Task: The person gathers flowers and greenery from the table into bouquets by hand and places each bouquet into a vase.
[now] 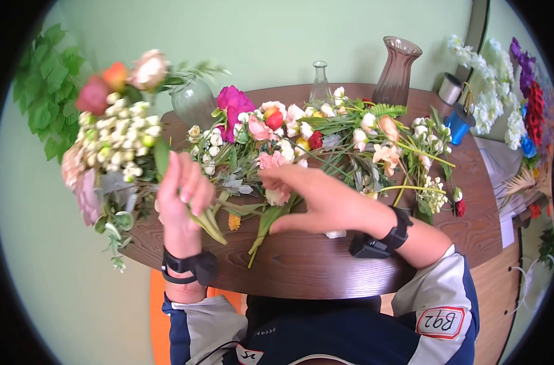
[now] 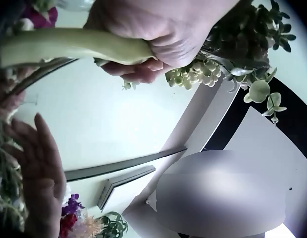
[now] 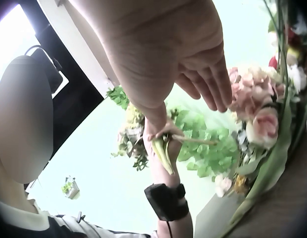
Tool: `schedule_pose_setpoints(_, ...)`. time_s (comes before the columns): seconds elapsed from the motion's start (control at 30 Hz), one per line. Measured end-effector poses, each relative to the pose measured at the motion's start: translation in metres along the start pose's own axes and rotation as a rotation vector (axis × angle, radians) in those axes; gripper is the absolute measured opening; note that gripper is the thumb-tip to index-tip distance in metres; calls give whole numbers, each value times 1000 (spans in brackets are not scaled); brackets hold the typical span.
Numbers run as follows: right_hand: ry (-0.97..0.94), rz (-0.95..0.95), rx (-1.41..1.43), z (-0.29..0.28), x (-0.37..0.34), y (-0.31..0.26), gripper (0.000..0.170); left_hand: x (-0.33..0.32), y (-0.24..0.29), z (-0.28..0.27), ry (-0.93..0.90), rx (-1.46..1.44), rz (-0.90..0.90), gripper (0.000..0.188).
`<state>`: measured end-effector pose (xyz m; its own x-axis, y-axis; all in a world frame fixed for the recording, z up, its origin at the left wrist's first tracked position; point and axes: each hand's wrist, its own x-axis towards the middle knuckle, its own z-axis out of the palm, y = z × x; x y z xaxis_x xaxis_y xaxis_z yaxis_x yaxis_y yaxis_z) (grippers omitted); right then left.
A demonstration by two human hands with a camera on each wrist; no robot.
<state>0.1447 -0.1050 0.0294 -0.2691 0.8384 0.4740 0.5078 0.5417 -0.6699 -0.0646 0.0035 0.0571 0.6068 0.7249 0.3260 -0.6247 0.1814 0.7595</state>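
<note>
Clasping the bouquet (image 1: 120,131) in the left hand (image 1: 184,191), curling the fingers closed round its stems and leaving no wide gap. Spreading cream berries, a dark red bloom and an orange bloom above and outward of that grip, over the left end of the table (image 1: 289,267). Trailing round-leaved sprigs lower down on the outer side, and poking a pale green leaf (image 2: 74,44) out of the grip on the inner side.

Stretching the right hand (image 1: 326,201) wide open, parting the thumb from the fingers and holding nothing. Hovering beside the pink flowers (image 3: 255,94), possibly touching them; not showing clearly. Lying beyond and to the right of the right hand, along the tabletop: loose flowers (image 1: 386,152). Standing behind these, farther from both hands: a tall tinted vase (image 1: 397,73) and a small clear bottle (image 1: 320,82).
</note>
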Motion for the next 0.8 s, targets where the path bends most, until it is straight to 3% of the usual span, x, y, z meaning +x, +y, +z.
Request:
schedule_pose_setpoints(0.1, -165, 97, 104, 8, -2, -18, 66, -8, -36, 21, 116, -40, -126, 41)
schedule_pose_setpoints(0.13, -164, 102, 107, 16, -5, -17, 66, -10, -48, 21, 48, -22, -154, 42)
schedule_pose_setpoints(0.2, -59, 337, 485, 33, -10, -13, 62, -14, -64, 26, 90, -169, -206, 43)
schedule_pose_setpoints(0.27, -80, 462, 434, 37, -8, -17, 58, -15, -81, 27, 122, -238, -208, 43)
schedule_pose_setpoints(0.3, -103, 578, 376, 38, -9, -18, 55, -16, -89, 28, 141, -72, -180, 43)
schedule_pose_setpoints(0.37, -53, 492, 330, 53, -14, -3, 46, -21, -93, 26, 158, 89, -156, 42)
schedule_pose_setpoints(0.43, -261, 767, 1049, 67, -18, 8, 35, -29, -93, 19, -38, 267, -328, 42)
schedule_pose_setpoints(0.57, -227, 701, 1062, 84, -24, 15, 22, -27, -94, 11, -167, 204, -295, 38)
schedule_pose_setpoints(0.63, -299, 905, 1455, 85, -24, 21, 4, -24, -95, -9, -253, 103, -354, 36)
schedule_pose_setpoints(0.7, -376, 889, 1518, 84, -22, 25, 4, -23, -89, -8, -155, -42, -592, 48)
schedule_pose_setpoints(0.73, -461, 878, 1577, 83, -23, 27, 4, -21, -95, -13, -244, -155, -513, 67)
schedule_pose_setpoints(0.77, -458, 895, 1578, 86, -26, 30, 4, -23, -97, -16, -240, -170, -516, 67)
schedule_pose_setpoints(0.8, -551, 878, 1680, 93, -29, 35, 4, -23, -96, -18, -333, -178, -525, 48)
